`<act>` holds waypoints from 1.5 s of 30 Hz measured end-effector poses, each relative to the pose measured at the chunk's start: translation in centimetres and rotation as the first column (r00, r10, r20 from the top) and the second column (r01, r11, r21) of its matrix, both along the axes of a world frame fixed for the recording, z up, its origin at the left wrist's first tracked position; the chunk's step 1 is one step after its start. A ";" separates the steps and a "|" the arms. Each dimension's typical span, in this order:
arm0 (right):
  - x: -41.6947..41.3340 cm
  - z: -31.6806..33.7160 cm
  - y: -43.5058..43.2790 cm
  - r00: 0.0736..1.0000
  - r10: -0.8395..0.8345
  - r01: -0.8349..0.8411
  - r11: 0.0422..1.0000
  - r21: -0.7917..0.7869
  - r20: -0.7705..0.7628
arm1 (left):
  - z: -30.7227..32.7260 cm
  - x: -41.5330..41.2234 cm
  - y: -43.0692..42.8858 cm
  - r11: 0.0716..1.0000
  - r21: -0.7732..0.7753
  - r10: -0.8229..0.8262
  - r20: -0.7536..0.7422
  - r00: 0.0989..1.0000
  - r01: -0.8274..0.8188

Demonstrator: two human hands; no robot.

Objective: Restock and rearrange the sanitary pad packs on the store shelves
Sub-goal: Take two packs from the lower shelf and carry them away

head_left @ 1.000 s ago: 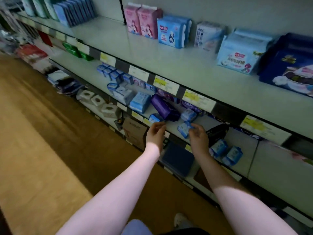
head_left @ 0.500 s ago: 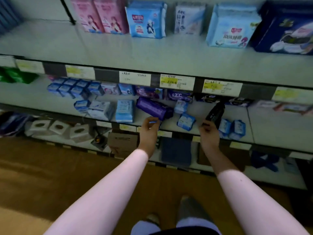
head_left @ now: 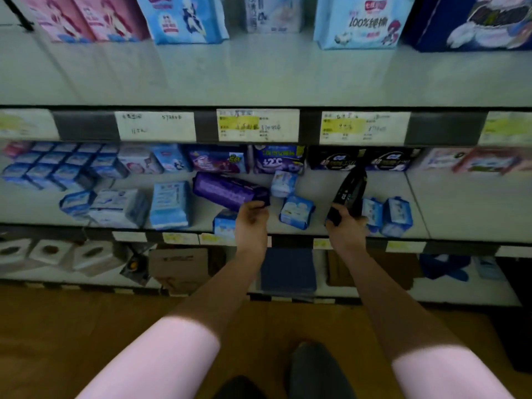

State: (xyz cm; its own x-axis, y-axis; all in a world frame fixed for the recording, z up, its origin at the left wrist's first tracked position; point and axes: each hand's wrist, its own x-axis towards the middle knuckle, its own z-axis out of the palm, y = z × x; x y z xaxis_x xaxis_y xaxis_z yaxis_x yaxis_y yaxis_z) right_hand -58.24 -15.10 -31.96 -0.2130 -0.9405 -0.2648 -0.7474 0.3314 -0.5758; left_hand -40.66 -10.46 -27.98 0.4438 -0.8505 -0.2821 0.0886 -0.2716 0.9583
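Curled tight, my left grip [head_left: 252, 223] pinches the near end of the purple pack [head_left: 227, 190] lying on the middle shelf [head_left: 449, 208] while my right grip [head_left: 347, 228] holds the black pack [head_left: 351, 188] tilted over it, both likely light, squashy, slick-wrapped, best held across their ends.

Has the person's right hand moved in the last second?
Yes. The right hand went rightward: it was at the small blue pack, and now grips the black pack to that pack's right.
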 end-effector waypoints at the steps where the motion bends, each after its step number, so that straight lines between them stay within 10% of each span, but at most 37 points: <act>1: -0.1 -0.6 -0.4 0.999 0.000 0.000 1.000 0.013 -0.035 | -0.4 0.1 -0.1 0.999 -0.014 0.039 0.002 0.999 -0.039; 16: 0.1 -0.8 -1.4 0.985 -0.156 0.167 0.964 -0.207 0.068 | 0.3 2.3 -0.1 1.000 0.017 0.011 0.040 0.999 -0.012; 25: 3.1 3.2 2.0 0.881 -0.051 0.220 0.924 -0.312 0.470 | 0.6 0.8 0.9 0.990 0.092 -0.097 -0.144 0.985 0.111; 34: 13.1 4.0 4.7 0.722 0.189 -0.152 0.982 -0.113 0.666 | 1.5 7.5 2.6 0.963 0.122 0.270 -0.460 0.846 -0.241; 45: 16.6 -1.1 -1.6 0.936 0.349 -0.345 0.886 -0.310 -0.043 | -1.4 14.4 5.1 0.882 0.172 0.470 -0.373 0.800 -0.438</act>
